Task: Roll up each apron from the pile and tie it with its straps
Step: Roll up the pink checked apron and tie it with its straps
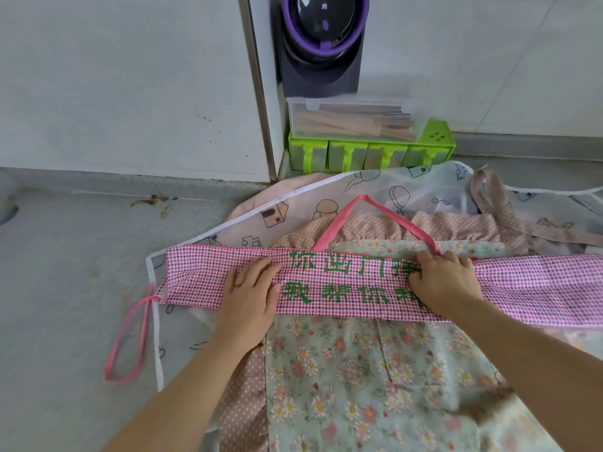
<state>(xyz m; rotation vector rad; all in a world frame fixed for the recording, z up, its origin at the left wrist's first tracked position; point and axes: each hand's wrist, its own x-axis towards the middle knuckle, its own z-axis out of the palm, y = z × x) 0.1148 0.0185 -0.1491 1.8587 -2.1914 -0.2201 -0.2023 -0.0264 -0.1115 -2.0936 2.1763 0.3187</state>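
A pink checked apron (339, 288) with green printed characters lies folded into a long flat band across the pile. My left hand (251, 291) rests flat on its left half, fingers straight. My right hand (443, 282) presses on the right half, fingers bent over the band's upper edge near the pink neck strap (355, 203). A pink side strap (130, 340) loops off the band's left end onto the counter. Under the band lie a green floral apron (375, 386), a pink dotted apron (424, 223) and a translucent white apron (293, 203) with line drawings.
A grey counter (65, 256) spreads to the left. Against the wall behind the pile stand a green seasoning-box rack (437, 138), a clear box of chopsticks (352, 119) and a black and purple appliance (323, 44). Brown dirt marks (153, 200) sit near the wall.
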